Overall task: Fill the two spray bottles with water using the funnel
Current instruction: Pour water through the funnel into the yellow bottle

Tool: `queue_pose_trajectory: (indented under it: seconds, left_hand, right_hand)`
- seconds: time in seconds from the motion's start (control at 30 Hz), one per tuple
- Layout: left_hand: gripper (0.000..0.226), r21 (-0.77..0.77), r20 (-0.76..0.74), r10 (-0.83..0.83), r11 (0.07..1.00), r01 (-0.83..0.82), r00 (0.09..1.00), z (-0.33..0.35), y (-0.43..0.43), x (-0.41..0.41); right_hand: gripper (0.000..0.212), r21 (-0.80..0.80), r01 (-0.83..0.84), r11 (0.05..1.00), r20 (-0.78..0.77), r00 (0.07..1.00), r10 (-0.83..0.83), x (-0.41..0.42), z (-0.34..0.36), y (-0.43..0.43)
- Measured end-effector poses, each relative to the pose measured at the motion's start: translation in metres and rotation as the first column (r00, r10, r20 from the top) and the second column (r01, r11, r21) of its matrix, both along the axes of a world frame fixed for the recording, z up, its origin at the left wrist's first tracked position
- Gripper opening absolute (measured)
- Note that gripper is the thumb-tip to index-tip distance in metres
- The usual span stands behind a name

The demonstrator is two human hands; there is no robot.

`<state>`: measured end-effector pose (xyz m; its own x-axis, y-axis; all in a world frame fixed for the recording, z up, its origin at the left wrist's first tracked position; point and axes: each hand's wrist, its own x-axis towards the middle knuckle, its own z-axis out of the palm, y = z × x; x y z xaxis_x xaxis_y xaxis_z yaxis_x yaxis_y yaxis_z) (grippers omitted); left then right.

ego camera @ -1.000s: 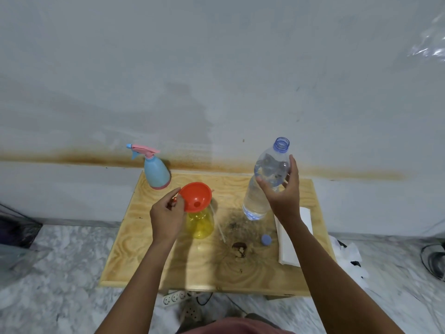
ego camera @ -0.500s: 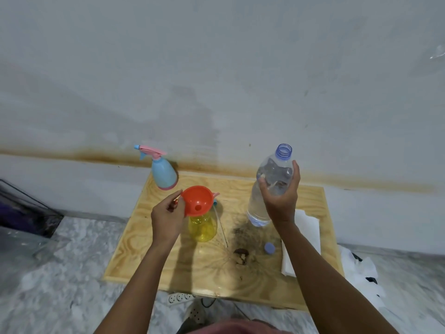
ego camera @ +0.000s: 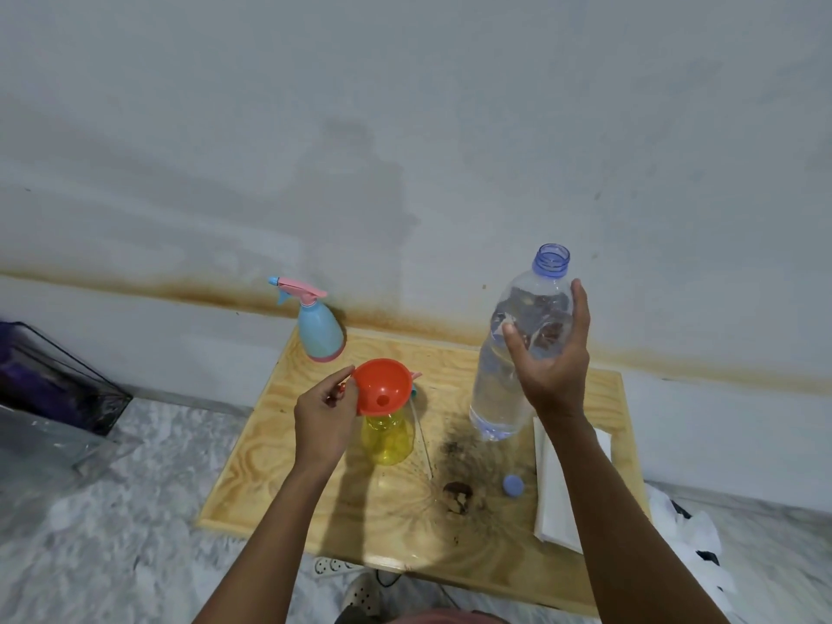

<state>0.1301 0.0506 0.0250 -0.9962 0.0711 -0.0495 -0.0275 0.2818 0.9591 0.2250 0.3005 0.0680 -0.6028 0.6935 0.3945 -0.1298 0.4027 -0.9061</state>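
A yellow spray bottle (ego camera: 388, 439) with its head off stands on the wooden table (ego camera: 288, 448). An orange funnel (ego camera: 382, 385) sits in its neck, tilted, and my left hand (ego camera: 325, 412) pinches the funnel's rim from the left. My right hand (ego camera: 553, 362) grips a clear uncapped water bottle (ego camera: 508, 376), held upright above the table to the right of the funnel. A blue spray bottle (ego camera: 320, 331) with a pink trigger head stands at the table's back left corner.
A blue bottle cap (ego camera: 513, 485) lies by a dark knot (ego camera: 457, 496) in the wood. Folded white cloth (ego camera: 553, 502) lies at the table's right side. A thin tube (ego camera: 421, 436) lies beside the yellow bottle. A power strip (ego camera: 335, 566) lies on the floor.
My right hand has lifted the water bottle higher off the table. My left hand stays on the funnel. The camera has shifted slightly.
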Motion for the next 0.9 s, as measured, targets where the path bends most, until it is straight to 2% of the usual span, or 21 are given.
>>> queue_pose_trajectory:
  seconds: [0.27,0.43,0.63,0.9]
  left_hand:
    - [0.026,0.029,0.002,0.000,1.000,0.000,1.000,0.001,0.000,0.002]
    - [0.025,0.046,-0.004,-0.008,0.999,0.008,1.000,0.003,0.000,0.004]
    - [0.026,0.057,0.015,-0.007,0.998,0.006,1.000,0.005,0.000,0.002]
    - [0.028,0.087,0.044,-0.015,0.996,0.012,0.999,0.003,0.000,0.002]
  right_hand:
    - [0.080,0.141,-0.195,0.971,0.122,0.976,0.178,0.012,0.029,-0.016]
    - [0.077,0.071,-0.317,0.946,0.256,0.922,0.290,0.022,0.026,-0.029]
    - [0.070,-0.014,-0.482,0.876,0.430,0.788,0.440,0.028,0.024,-0.041]
    - [0.070,-0.062,-0.543,0.837,0.551,0.681,0.483,0.033,0.012,-0.048]
